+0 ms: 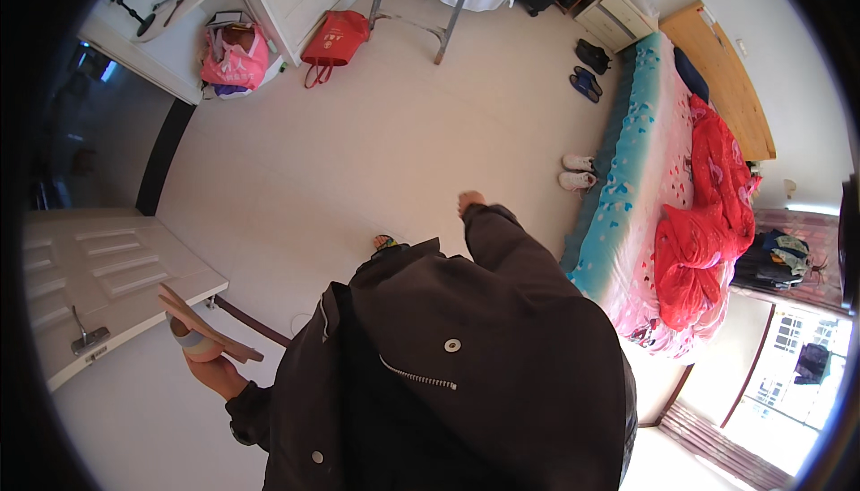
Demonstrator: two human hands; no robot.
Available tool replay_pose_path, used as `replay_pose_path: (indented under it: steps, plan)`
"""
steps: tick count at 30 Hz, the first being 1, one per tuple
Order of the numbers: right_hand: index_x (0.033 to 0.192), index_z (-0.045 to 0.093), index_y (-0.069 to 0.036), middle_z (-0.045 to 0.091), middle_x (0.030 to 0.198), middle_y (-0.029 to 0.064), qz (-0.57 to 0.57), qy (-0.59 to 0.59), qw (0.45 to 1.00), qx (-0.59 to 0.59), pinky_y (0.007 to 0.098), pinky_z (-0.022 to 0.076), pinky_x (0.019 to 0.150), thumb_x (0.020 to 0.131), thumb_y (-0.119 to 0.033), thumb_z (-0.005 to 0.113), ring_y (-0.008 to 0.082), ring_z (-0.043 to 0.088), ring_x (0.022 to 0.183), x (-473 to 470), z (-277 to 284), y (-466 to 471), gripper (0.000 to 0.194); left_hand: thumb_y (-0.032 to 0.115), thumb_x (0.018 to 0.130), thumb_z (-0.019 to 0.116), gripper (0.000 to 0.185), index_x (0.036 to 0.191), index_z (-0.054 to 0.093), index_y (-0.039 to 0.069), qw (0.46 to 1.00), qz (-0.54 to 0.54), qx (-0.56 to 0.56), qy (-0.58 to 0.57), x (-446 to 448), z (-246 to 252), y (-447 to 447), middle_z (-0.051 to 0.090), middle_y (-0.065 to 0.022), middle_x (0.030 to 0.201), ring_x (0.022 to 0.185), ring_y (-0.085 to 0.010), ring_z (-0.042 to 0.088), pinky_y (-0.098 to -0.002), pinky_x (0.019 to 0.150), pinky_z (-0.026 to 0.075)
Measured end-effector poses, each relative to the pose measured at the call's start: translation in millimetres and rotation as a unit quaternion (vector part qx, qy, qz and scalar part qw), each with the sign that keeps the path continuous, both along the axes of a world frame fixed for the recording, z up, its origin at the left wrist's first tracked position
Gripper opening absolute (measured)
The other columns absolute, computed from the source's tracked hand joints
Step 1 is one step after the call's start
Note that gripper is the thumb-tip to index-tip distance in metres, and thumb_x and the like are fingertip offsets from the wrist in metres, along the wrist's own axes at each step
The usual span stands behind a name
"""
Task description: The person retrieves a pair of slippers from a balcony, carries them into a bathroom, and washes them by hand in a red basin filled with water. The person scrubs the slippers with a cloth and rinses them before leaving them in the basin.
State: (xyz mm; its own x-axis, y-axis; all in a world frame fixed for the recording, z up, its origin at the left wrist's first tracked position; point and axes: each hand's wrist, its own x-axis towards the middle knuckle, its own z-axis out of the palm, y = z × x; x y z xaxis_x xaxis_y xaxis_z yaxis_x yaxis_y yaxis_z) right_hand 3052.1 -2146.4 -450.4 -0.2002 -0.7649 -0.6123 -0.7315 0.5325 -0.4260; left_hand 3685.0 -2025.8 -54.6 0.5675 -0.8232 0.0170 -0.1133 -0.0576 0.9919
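My left hand point(213, 371), at the lower left, grips a pair of pinkish-tan slide sandals point(205, 321). Their flat soles lie against each other at a slant, and a wide striped strap faces the palm side. The fingers are partly hidden behind the strap. Ahead of my body, my right hand point(471, 203) hangs over the bare floor with nothing visible in it. Its fingers look bunched, but they are too small and blurred to make out. A dark jacket point(510, 330) covers my body, and one patterned shoe point(385, 242) shows below its hem.
A panelled door point(114, 256) stands open at left. Beyond lie a pink bag point(235, 64), a red tote point(336, 37) and a stepladder point(457, 4). At right, white sneakers point(576, 172), blue slippers point(586, 84) and black shoes point(592, 56) line the bed point(625, 188) with its red quilt point(715, 175).
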Motion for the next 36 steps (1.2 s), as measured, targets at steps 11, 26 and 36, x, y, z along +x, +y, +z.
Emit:
replay_pose_path:
  steps: [11,26,36]
  plan:
    - [0.075,0.05,-0.013,0.047,0.06,-0.0026,-0.136,-0.333,0.92,-0.154,0.0274,0.0369,0.041,0.087,-0.02,0.056,0.0114,0.045,0.047,335.0,99.8,-323.1,0.015,0.017,0.091,0.049,0.021,0.103,0.057,0.002,0.996,0.082,-0.041,0.0,176.5,-27.1,-180.5,0.057,-0.0031,0.088,0.08,-0.011,0.055,-0.0249,0.07,0.045]
    - [0.08,0.052,-0.015,0.048,0.065,0.0007,-0.005,-0.005,0.984,0.177,0.0364,0.037,0.045,0.086,-0.031,0.049,0.0182,0.046,0.054,453.8,54.7,-457.5,0.017,0.011,0.094,0.045,0.022,0.112,0.052,-0.001,0.918,0.146,-0.121,0.349,407.2,-0.9,-430.0,0.061,-0.0091,0.104,0.091,-0.0175,0.061,-0.0304,0.08,0.051]
    - [0.082,0.052,-0.017,0.049,0.068,0.003,0.13,-0.039,0.971,0.198,0.0424,0.0372,0.048,0.086,-0.038,0.044,0.0228,0.047,0.058,732.7,15.4,-744.5,0.023,0.01,0.094,0.044,0.023,0.111,0.052,-0.002,0.911,0.278,-0.135,0.273,575.8,20.4,-549.9,0.06,-0.0096,0.105,0.093,-0.0182,0.061,-0.0312,0.081,0.051]
